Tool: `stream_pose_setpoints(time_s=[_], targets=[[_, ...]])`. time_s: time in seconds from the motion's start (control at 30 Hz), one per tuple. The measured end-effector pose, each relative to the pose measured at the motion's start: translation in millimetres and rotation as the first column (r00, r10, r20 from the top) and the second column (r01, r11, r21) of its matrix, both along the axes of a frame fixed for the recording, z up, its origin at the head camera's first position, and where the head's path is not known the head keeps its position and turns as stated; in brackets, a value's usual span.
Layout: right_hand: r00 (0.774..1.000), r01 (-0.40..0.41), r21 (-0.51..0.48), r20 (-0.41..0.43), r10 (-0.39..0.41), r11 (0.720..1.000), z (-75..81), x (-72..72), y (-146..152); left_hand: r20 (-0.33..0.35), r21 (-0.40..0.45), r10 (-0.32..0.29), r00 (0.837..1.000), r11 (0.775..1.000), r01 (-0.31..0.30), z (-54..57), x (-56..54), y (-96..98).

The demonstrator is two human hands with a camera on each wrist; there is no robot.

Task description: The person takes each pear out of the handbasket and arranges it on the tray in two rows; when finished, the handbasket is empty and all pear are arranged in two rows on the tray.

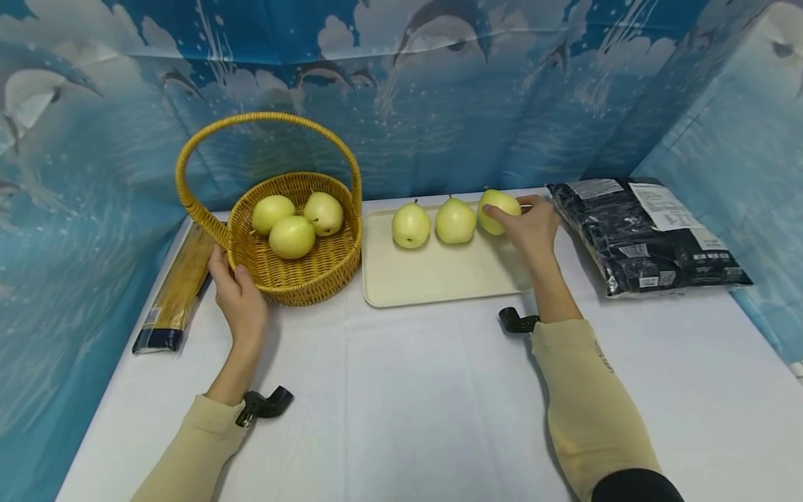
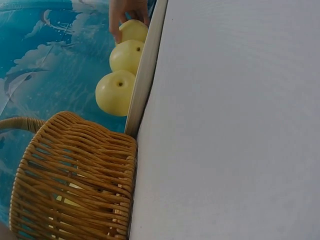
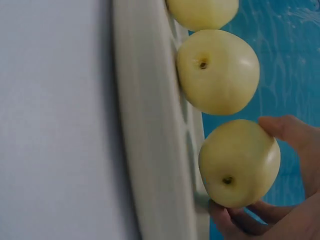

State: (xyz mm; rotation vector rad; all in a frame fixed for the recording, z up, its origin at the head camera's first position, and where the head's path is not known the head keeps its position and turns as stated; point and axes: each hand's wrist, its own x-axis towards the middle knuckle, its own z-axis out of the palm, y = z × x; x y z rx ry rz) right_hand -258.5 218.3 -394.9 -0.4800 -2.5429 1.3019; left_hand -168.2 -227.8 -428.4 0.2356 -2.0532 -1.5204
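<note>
My right hand (image 1: 533, 226) pinches a pale yellow-green pear (image 3: 242, 162) between thumb and fingers at the right end of a cream tray (image 1: 439, 279). Whether this pear touches the tray I cannot tell. To its left on the tray, a middle pear (image 1: 456, 222) and a left pear (image 1: 410, 225) stand in a row, stems up. My left hand (image 1: 243, 307) holds the left side of a woven basket (image 1: 314, 289), thumb near the rim and fingers at the outer wall, partly hidden. Three pears (image 1: 292, 237) lie in the basket beneath its tall arched handle (image 1: 270, 117).
A long, clear-wrapped pack (image 1: 178, 286) with yellow contents lies left of the basket, partly behind it. Right of the tray is a black plastic package (image 1: 652, 237) with white labels. A blue dolphin-print curtain (image 1: 414, 125) borders the white-covered table (image 1: 401, 390).
</note>
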Motion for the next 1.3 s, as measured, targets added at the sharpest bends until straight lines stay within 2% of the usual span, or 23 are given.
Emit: stream_pose_setpoints(time_s=[0.13, 0.37, 0.6, 0.73, 0.8, 1.03, 1.17, 1.3], targets=[[1.000, -0.003, 0.037, -0.011, 0.003, 0.999, -2.6, 0.2, -1.6, -0.007, 0.012, -0.005, 1.000, 1.000, 0.005, 0.0, 1.3, 0.9], [0.998, -0.055, 0.057, 0.018, 0.054, 0.997, -6.1, 4.5, 0.3, 0.011, -0.003, 0.002, 1.000, 1.000, -0.001, -1.4, 3.4, -0.6], [0.997, -0.083, 0.080, 0.011, 0.082, 0.993, 2.7, 2.7, 4.4, 0.005, -0.004, -0.006, 1.000, 1.000, 0.006, 0.7, 1.0, -0.3], [0.997, -0.078, 0.061, 0.029, 0.076, 0.995, 7.3, 1.3, 4.0, 0.008, -0.005, -0.003, 1.000, 1.000, 0.003, 1.8, 1.9, -1.6], [0.998, -0.065, 0.046, 0.011, 0.064, 0.997, 9.5, 0.4, 3.6, 0.001, -0.001, -0.008, 1.000, 1.000, 0.008, 2.6, 1.8, -1.9], [0.991, -0.015, -0.003, -0.132, 0.014, 1.000, 23.0, 5.3, -1.3, -0.007, 0.015, -0.013, 1.000, 1.000, 0.013, 3.3, -0.5, -2.0], [0.986, -0.037, -0.043, -0.164, 0.030, 0.998, 30.6, 9.4, -4.5, 0.007, 0.015, -0.003, 1.000, 1.000, 0.003, 3.0, -1.0, -1.4], [0.977, -0.099, -0.079, -0.196, 0.082, 0.992, 35.7, 12.7, -9.7, 0.023, 0.020, 0.001, 1.000, 1.000, -0.002, 7.5, 1.4, 1.8]])
